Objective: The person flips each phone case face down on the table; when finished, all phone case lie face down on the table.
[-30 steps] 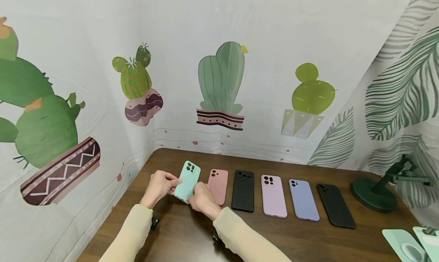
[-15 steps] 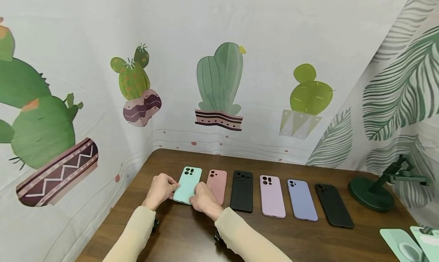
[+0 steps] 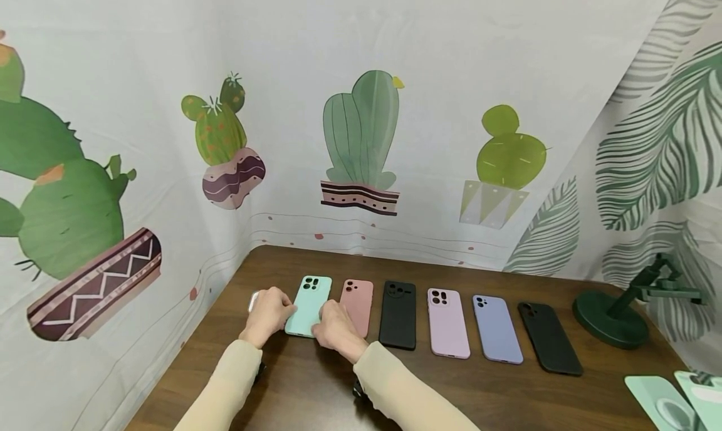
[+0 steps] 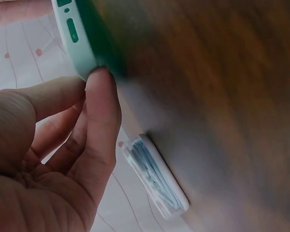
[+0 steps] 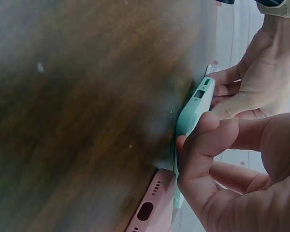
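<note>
A mint-green phone case [image 3: 308, 306], camera cutouts at its far end, lies at the left of a row of phone cases. My left hand [image 3: 266, 316] holds its left edge; in the left wrist view, thumb and fingertips pinch the case's corner [image 4: 77, 46]. On the opposite side, my right hand [image 3: 337, 332] grips the lower right edge with bent fingers, as the right wrist view also shows. A pink phone case [image 3: 358, 306] lies just right of the mint one, partly hidden by the right hand.
Rightward lie a black case [image 3: 398, 315], a pale pink case [image 3: 448, 324], a lavender case [image 3: 498, 329] and another black case [image 3: 549, 338]. A green stand [image 3: 612, 318] is at the right. Behind my left hand is a clear-lidded box [image 4: 157, 176] with a coiled cable.
The mint case has come down from a tilted pose and now lies straighter in line with the row. My left hand has shifted slightly right, uncovering a white edge behind it.
</note>
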`<state>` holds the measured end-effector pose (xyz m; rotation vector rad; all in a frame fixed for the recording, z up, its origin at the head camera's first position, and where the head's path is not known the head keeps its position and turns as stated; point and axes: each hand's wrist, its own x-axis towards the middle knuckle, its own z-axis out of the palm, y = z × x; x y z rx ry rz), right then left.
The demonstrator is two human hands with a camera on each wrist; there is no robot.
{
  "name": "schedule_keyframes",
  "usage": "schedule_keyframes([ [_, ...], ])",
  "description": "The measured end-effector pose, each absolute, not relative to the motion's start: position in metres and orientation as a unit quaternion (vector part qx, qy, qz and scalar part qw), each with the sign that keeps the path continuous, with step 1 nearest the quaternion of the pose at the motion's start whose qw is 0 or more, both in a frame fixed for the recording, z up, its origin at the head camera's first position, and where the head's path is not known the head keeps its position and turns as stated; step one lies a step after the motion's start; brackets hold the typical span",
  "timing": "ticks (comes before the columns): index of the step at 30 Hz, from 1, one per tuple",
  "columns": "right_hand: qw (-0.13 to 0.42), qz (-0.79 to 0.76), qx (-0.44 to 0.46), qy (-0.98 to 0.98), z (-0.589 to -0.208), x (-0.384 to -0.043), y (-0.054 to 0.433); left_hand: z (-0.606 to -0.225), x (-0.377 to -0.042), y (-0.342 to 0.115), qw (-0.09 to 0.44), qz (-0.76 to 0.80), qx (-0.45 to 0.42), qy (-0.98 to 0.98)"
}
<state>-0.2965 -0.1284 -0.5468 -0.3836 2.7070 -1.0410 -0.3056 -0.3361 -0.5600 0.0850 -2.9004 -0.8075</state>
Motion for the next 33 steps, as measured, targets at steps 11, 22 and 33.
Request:
schedule_keyframes([
  [11, 0.115, -0.371, -0.14, 0.911, -0.547, -0.297, -0.119, -0.569, -0.308, -0.329, 0.095, -0.234, 0.02, -0.967],
  [22, 0.113, -0.471, -0.148, 0.862, -0.464, -0.25, -0.071, -0.49, -0.263, -0.283, 0.162, -0.219, 0.049, -0.961],
  [33, -0.034, -0.447, -0.185, 0.874, -0.459, -0.246, -0.009, -0.494, -0.252, -0.287, 0.209, -0.245, 0.06, -0.945],
])
